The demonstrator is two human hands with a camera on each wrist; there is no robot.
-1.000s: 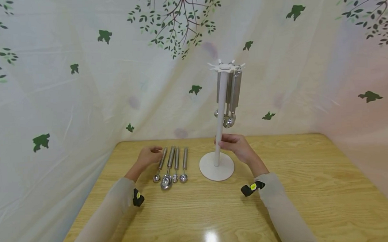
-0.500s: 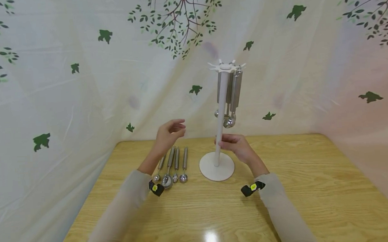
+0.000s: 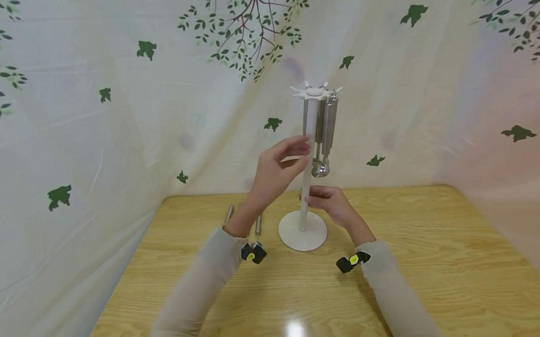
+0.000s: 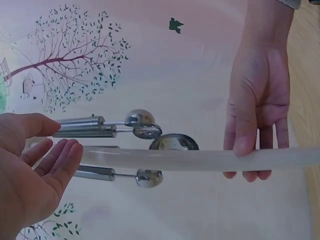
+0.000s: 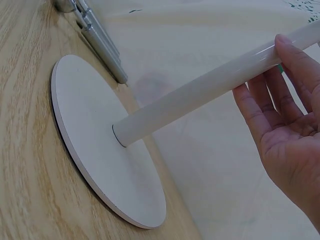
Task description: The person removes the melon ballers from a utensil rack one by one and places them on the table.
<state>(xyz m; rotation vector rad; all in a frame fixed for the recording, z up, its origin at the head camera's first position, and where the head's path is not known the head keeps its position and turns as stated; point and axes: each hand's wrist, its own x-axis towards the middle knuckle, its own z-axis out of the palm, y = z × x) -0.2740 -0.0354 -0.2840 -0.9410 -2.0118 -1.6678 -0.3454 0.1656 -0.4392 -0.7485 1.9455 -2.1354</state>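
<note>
A white stand (image 3: 303,220) rises upright from its round base on the table, topped by a ring of prongs (image 3: 314,93). Several steel scoops (image 3: 329,127) hang from those prongs; their round bowls show in the left wrist view (image 4: 140,119). Low on the pole, my right hand (image 3: 338,205) pinches it between thumb and fingers. My left hand (image 3: 279,170) is raised beside the upper pole, thumb and fingers apart and loosely bent, holding nothing. Whether its fingertips touch the pole, I cannot tell. Below the left forearm lie more steel scoops (image 3: 258,225), partly hidden.
The wooden table (image 3: 421,262) ends at a patterned cloth backdrop (image 3: 222,130) behind the stand. In the right wrist view, the lying scoops (image 5: 102,47) are beyond the round base (image 5: 100,145).
My left hand has moved up and to the right, from beside the lying scoops to the upper pole. The right hand has kept its hold on the stand.
</note>
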